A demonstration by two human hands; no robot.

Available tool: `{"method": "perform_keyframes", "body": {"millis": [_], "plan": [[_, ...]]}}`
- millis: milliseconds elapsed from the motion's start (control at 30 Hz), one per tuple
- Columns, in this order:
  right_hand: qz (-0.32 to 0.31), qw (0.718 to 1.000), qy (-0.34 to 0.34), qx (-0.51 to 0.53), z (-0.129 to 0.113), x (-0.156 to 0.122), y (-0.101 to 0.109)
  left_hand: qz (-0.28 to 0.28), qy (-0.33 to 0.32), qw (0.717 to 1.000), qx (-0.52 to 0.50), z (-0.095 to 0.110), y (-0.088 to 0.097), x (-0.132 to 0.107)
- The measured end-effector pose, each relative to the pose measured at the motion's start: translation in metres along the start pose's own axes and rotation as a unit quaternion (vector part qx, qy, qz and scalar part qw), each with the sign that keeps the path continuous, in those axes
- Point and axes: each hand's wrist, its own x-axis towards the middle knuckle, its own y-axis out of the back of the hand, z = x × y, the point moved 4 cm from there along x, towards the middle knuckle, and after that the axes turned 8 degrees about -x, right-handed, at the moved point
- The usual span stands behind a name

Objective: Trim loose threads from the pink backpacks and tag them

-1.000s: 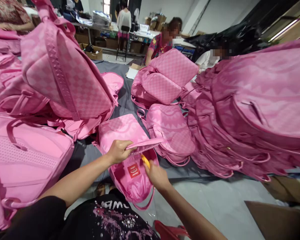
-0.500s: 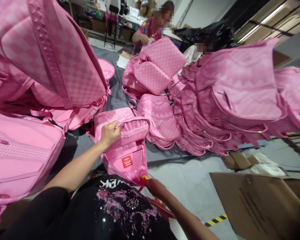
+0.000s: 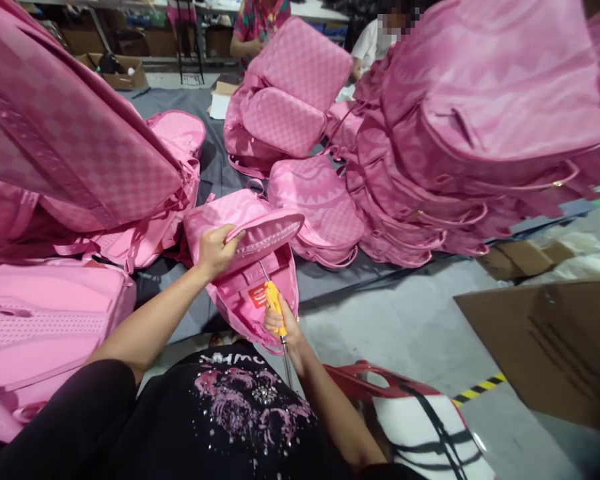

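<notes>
The right hand encircles the yellow tool, its tip indistinct. Ahead, at 12 o'clock, the left hand clamps the open pink backpack's edge, its interior partly hidden. At 2 o'clock, stacked backpacks are cropped.

Pink backpack pile at 2 o'clock on grey-covered surface, checked pink backpack at 12, w/ co-worker in patterned top behind it & co-worker in white at 1. Cardboard box at 10 w/ dk item inside, nr stool at 11. Brown cardboard at 4, just beside yel/blk tape; red/white item w/ blk straps at 5, ID unclear.
</notes>
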Motion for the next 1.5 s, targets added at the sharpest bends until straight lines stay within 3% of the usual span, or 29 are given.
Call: {"method": "perform_keyframes", "body": {"millis": [100,233,333,533,667,733,800,967,1033,1067,1133,1200,1233,1267,1333,1400,1500], "plan": [[-0.052,0.989,-0.088,0.108,0.016,-0.004,0.001,0.01,-0.007,1.0,0.003,-0.004,0.005,0.003],[0.019,0.968,-0.144,0.202,0.026,-0.001,0.005,0.006,-0.012,1.0,-0.003,-0.01,0.004,0.002],[0.027,0.965,-0.151,0.215,0.029,0.006,-0.013,0.003,-0.012,1.0,-0.009,-0.013,0.0,0.002],[-0.179,0.942,-0.159,0.236,0.036,0.011,-0.047,-0.003,-0.065,0.998,-0.013,-0.009,-0.002,0.016],[-0.196,0.93,-0.184,0.25,0.039,0.012,-0.045,-0.026,-0.128,0.991,-0.029,-0.006,-0.006,0.022],[-0.221,0.936,-0.202,0.188,0.034,0.011,-0.046,-0.056,-0.156,0.986,-0.027,-0.004,-0.012,0.022],[-0.237,0.946,-0.212,0.062,0.022,0.011,-0.042,-0.078,-0.177,0.981,-0.022,-0.003,-0.016,0.021],[-0.175,0.945,-0.186,-0.205,-0.041,0.026,-0.008,-0.11,-0.191,0.975,-0.017,-0.003,-0.018,0.017],[-0.144,0.917,-0.173,-0.331,-0.072,0.033,0.011,-0.126,-0.184,0.975,-0.016,-0.003,-0.016,0.014],[-0.127,0.888,-0.163,-0.411,-0.087,0.035,0.021,-0.129,-0.175,0.976,-0.013,-0.004,-0.014,0.012],[-0.128,0.795,-0.145,-0.575,-0.111,0.032,0.036,-0.125,-0.149,0.981,-0.001,-0.006,-0.01,0.007],[-0.17,0.697,-0.14,-0.683,-0.126,0.023,0.045,-0.115,-0.125,0.985,0.01,-0.007,-0.006,0.003],[-0.2,0.677,-0.146,-0.693,-0.13,0.018,0.048,-0.112,-0.118,0.987,0.013,-0.007,-0.005,0.001],[-0.228,0.678,-0.15,-0.682,-0.133,0.012,0.049,-0.109,-0.113,0.987,0.015,-0.007,-0.004,-0.001],[-0.261,0.718,-0.146,-0.628,-0.135,0.004,0.047,-0.104,-0.105,0.989,0.018,-0.007,-0.003,-0.003],[-0.269,0.757,-0.138,-0.58,-0.133,-0.001,0.046,-0.103,-0.099,0.99,0.023,-0.006,-0.003,-0.006],[-0.256,0.781,-0.142,-0.551,-0.121,-0.005,0.049,-0.111,-0.087,0.989,0.034,-0.004,-0.005,-0.012]]}}
